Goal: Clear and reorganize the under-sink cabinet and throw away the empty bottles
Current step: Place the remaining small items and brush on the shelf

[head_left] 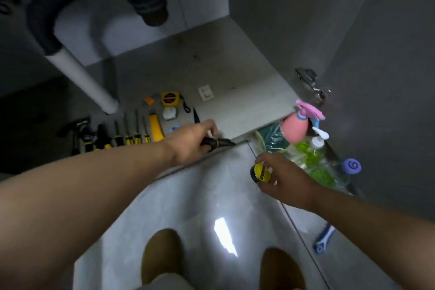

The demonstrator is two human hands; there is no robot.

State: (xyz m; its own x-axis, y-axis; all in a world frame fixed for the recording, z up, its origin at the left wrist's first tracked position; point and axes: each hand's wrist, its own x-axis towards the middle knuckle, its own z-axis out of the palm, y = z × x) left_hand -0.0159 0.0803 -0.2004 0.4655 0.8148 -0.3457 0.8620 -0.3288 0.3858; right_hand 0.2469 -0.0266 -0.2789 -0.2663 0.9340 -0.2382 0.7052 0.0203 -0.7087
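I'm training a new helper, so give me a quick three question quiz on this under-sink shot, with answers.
1. True or false: both hands hold tools.
2. Which lies farther back in the cabinet: A the yellow tape measure, B the screwdriver row?
3. What colour is the spray bottle?

Key: 1 true: left hand grips a black-handled tool, right hand a yellow-handled screwdriver. 2 A: yellow tape measure, screwdriver row. 3 Pink: spray bottle.

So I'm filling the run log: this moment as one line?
left hand: holds dark tool at cabinet edge | right hand: holds yellow screwdriver | bottles: outside on floor
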